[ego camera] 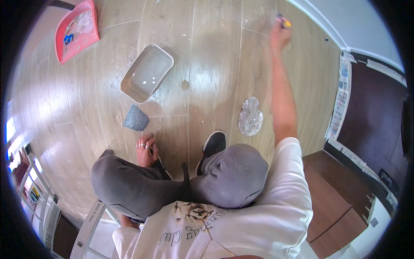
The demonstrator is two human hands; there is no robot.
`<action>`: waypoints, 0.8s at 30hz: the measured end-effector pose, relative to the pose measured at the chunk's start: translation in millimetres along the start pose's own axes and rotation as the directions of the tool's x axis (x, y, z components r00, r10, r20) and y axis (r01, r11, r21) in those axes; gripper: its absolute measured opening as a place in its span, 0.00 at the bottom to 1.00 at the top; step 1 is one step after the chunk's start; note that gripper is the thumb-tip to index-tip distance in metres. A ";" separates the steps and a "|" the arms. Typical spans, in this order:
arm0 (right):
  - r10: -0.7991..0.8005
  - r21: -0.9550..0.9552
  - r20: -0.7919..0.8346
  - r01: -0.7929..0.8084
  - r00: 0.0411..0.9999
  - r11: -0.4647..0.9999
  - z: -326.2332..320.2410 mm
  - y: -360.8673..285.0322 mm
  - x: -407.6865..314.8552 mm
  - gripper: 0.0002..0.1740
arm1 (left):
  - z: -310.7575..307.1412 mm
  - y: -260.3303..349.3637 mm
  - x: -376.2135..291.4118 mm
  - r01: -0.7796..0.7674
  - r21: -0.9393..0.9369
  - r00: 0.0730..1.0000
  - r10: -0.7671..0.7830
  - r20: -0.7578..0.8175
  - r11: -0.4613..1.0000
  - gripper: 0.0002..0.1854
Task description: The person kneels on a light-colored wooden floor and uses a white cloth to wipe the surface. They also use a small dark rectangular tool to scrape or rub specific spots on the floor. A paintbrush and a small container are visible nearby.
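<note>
At the far right of the floor, my right hand (280,37) grips a small tool with yellow and dark parts (284,23). Motion blurs it, so its exact kind is unclear. My left hand (147,151), with rings on its fingers, hangs low beside my left shoe, fingers curled; whether anything is in it cannot be made out. Just beyond its fingertips lies a grey flat piece, perhaps sandpaper or cloth (136,118). A rectangular plastic tub (129,87) holding cloudy liquid stands past that. Left of my right forearm, a crumpled whitish rag or plastic piece (250,116) rests on the floor.
A pink dustpan (77,53) with debris and a blue wrapper sits at far left. Wood-look planks (213,64) carry small white specks and a round spot (185,84). A white wall (362,26) and a newspaper-masked edge (339,94) border the right. A ladder (87,223) stands behind me.
</note>
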State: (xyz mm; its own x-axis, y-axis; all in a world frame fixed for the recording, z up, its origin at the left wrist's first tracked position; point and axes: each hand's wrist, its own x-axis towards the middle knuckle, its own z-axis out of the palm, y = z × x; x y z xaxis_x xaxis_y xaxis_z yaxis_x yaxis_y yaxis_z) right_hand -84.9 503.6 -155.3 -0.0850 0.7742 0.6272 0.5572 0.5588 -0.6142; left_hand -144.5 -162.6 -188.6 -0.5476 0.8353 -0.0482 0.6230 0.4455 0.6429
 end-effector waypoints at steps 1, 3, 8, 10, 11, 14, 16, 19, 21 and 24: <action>-0.099 -0.149 -0.090 0.085 0.991 0.985 -7.6 9.8 6.8 0.23 | -1.9 0.3 -0.3 0.005 0.023 1.000 -0.006 0.025 1.000 0.19; 0.129 -0.321 0.159 -0.072 0.979 0.944 -7.4 19.7 5.4 0.22 | -4.0 0.0 1.6 -0.031 0.032 0.999 0.030 0.040 0.999 0.20; 0.047 0.272 0.641 -0.284 0.766 0.920 57.9 -16.2 -35.9 0.16 | -1.8 -5.1 4.0 -0.052 0.037 0.995 0.049 0.082 0.998 0.22; 0.060 0.461 0.595 -0.402 0.801 0.791 73.6 -25.5 -29.7 0.16 | 0.5 -8.9 3.3 -0.109 0.001 0.994 0.108 0.029 0.994 0.21; 0.021 0.541 0.641 -0.471 0.767 0.697 76.8 -24.2 -21.1 0.16 | -0.4 -11.7 1.3 -0.091 0.012 0.994 0.090 0.064 0.996 0.21; 0.156 0.243 0.143 -0.188 0.977 0.952 49.6 26.4 32.2 0.19 | -6.3 -16.5 -10.7 -0.112 0.014 0.991 0.110 0.081 0.994 0.22; 0.098 -0.247 -0.096 -0.119 0.991 0.962 26.8 53.5 60.3 0.21 | -19.9 -16.7 -24.4 0.013 0.011 1.000 -0.013 0.020 1.000 0.22; 0.330 -0.682 0.064 -0.199 0.942 0.704 35.7 64.1 66.2 0.18 | -43.9 -8.7 -49.1 0.219 0.062 0.965 -0.207 -0.161 0.974 0.19; 0.216 -0.437 0.418 -0.013 0.882 0.899 74.4 46.2 49.5 0.19 | -51.3 -9.7 -56.8 0.411 0.031 0.899 -0.399 -0.178 0.911 0.17; 0.056 0.045 0.593 -0.102 0.803 0.994 133.1 7.6 41.5 0.23 | -55.4 -23.6 -69.8 0.501 -0.002 0.850 -0.493 -0.188 0.865 0.15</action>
State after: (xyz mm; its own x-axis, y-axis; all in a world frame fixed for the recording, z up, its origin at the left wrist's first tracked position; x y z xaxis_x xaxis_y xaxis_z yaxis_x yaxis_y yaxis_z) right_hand -194.2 579.6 -197.8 -0.5273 0.8292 0.1855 0.5254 0.4898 -0.6957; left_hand -151.9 -249.3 -158.1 -0.8773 0.4296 -0.2139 0.2634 0.8036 0.5337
